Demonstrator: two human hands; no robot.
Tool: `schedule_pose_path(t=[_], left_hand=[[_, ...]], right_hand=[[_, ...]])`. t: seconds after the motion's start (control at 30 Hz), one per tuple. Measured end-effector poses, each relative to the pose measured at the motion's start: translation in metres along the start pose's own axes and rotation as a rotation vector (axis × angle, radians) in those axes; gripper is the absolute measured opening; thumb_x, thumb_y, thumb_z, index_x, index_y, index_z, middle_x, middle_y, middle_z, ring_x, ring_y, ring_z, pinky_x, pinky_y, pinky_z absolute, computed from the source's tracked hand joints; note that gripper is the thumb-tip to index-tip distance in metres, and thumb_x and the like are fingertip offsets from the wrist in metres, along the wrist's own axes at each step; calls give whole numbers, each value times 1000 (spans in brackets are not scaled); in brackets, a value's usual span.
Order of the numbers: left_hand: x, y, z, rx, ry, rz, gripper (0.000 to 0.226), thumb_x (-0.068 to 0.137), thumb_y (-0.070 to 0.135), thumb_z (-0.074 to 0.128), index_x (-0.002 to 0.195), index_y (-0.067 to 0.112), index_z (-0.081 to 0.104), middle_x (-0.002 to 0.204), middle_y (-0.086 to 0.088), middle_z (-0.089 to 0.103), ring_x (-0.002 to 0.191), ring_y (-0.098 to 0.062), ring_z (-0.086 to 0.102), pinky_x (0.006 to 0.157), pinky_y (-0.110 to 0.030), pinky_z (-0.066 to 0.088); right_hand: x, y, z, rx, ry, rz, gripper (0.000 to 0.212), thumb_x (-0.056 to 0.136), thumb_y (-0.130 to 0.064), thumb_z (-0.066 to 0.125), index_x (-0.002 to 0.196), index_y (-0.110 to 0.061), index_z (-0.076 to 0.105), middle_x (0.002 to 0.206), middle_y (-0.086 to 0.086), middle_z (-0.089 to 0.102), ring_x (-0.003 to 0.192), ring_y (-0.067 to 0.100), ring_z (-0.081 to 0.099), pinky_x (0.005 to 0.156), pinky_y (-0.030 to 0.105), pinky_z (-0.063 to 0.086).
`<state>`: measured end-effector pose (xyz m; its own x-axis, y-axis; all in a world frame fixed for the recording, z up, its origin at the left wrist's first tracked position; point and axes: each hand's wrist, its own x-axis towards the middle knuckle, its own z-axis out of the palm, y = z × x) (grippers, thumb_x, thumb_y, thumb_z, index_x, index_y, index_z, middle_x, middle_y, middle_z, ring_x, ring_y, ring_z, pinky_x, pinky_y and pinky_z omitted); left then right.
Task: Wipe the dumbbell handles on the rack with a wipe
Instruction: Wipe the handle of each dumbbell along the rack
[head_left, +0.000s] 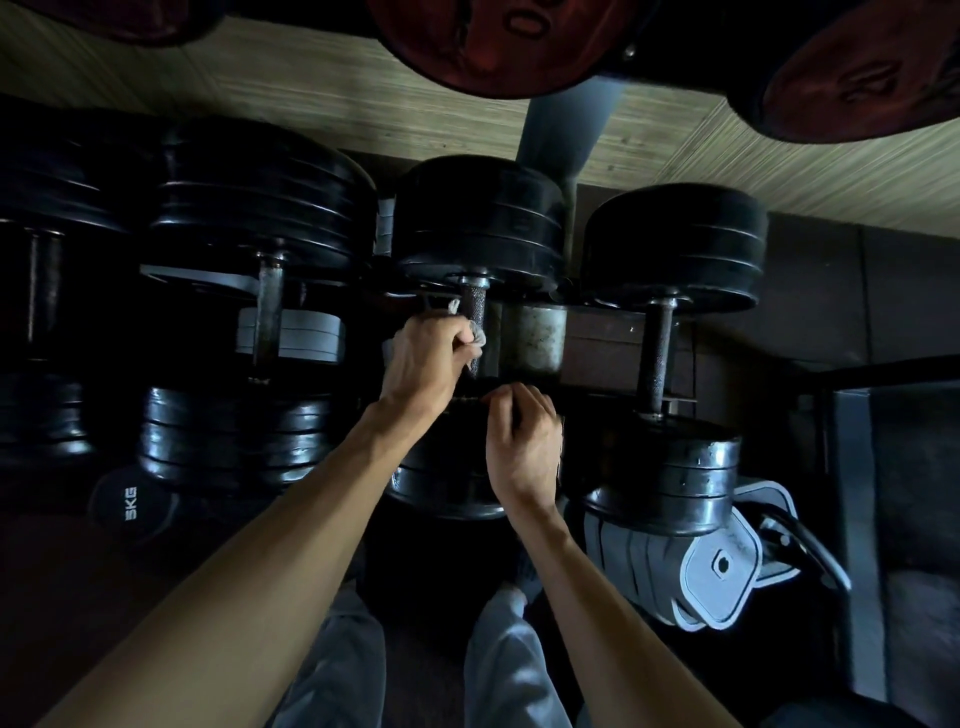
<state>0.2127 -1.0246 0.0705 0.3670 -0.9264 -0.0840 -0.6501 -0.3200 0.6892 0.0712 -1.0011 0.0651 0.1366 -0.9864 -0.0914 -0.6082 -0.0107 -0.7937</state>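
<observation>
Two hands: left hand (423, 358) and right hand (524, 441), both reaching out over the rack (623, 332) from bare forearms.
Dumbbell: the middle dumbbell (480, 218) lies on the rack with its long axis running near to far; far head toward the wall, near head toward the person.
Handle: the knurled handle (474, 306) points the same way, far to near; only its far part shows above the left hand, and a short dark stub below the fingers.
Wipe: a pale grey wipe (478, 336) is bunched against the handle, with a corner showing at the far side of the hand and a fold at the fingertips.
Left grip: fingers curled round the wipe and the handle, clamped on both.
Right grip: fingers bent loosely over the near head of the same dumbbell, touching its top edge; whether they truly hold it I cannot tell.
Neighbours: a right dumbbell (672, 249) lies parallel just right, its handle bare; a left dumbbell (260, 192) lies parallel to the left, with another cut off at the left edge.
Hidden: the near head of the middle dumbbell is mostly covered by the right hand and sunk in shadow; the rack's rails are too dark to trace.
Cut off: red plates (498, 47) along the far edge are cropped by the frame.
Below: a 5KG weight (132, 506) at near left, grey trousers (498, 670) at the near edge.
Floor: wood-grain floor (291, 83) at the far side.
</observation>
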Motion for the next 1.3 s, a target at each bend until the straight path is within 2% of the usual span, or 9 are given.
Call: schedule_pose_path(t=[0.07, 0.2, 0.33, 0.5, 0.6, 0.77, 0.97, 1.17, 1.3], left_hand=[[7, -1, 1, -26, 71, 25, 16, 73, 6, 82, 78, 6, 67, 92, -6, 64, 78, -13, 61, 69, -13, 44], [10, -3, 4, -121, 141, 31, 27, 71, -1, 81, 92, 7, 66, 94, -6, 69, 81, -17, 67, 72, -39, 58], [6, -1, -1, -91, 108, 21, 34, 76, 8, 82, 109, 8, 74, 106, -7, 75, 95, -18, 71, 85, -33, 58], [-1, -7, -5, -58, 2, 46, 10, 79, 7, 80, 88, 5, 76, 88, -2, 71, 74, -11, 67, 68, -17, 54], [5, -6, -7, -30, 5, 49, 3, 84, 6, 75, 85, 4, 74, 86, -5, 71, 78, -19, 68, 70, -34, 57], [32, 6, -8, -152, 110, 0, 3, 81, 5, 74, 82, 3, 75, 83, -6, 73, 76, -10, 67, 71, -34, 56], [-2, -15, 4, -110, -34, 11, 11, 77, 8, 81, 87, 10, 76, 89, -4, 70, 80, -17, 70, 72, -43, 59], [19, -9, -10, -132, 19, -8, 7, 78, 12, 81, 81, 9, 76, 85, 0, 75, 75, -7, 67, 70, -29, 56], [5, -11, -9, -105, -66, -27, 10, 80, 4, 77, 77, 13, 76, 83, 0, 70, 85, -20, 70, 83, -42, 57]], right_hand=[[1, -1, 0, 1, -2, 4, 36, 91, -24, 39, 67, -6, 59, 69, 1, 61, 71, 19, 52, 68, 35, 43], [1, -2, -2, 1, -9, 5, 35, 92, -23, 40, 69, -6, 60, 70, 2, 61, 72, 20, 52, 69, 38, 44], [0, -2, -2, 10, -9, 3, 31, 91, -19, 42, 68, -6, 58, 68, 1, 59, 69, 17, 49, 68, 30, 38], [0, -1, -1, -2, -1, -8, 31, 91, -19, 42, 68, -6, 60, 69, 1, 61, 70, 15, 49, 68, 26, 35], [0, 0, 0, 0, -8, -6, 35, 91, -24, 38, 69, -7, 60, 70, 0, 61, 71, 19, 52, 69, 34, 42], [0, -1, -1, 7, -7, -9, 36, 91, -23, 38, 68, -5, 59, 69, 2, 61, 70, 21, 52, 69, 38, 44], [0, -1, 0, -5, 9, -23, 35, 91, -21, 39, 66, -5, 57, 66, 3, 60, 67, 22, 51, 68, 42, 45], [1, 0, -1, -12, -9, -12, 35, 91, -23, 39, 67, -5, 58, 68, 3, 60, 69, 20, 51, 70, 41, 45], [1, 0, -1, -16, 4, -19, 35, 91, -23, 39, 67, -6, 58, 68, 3, 60, 69, 22, 51, 68, 38, 43]])
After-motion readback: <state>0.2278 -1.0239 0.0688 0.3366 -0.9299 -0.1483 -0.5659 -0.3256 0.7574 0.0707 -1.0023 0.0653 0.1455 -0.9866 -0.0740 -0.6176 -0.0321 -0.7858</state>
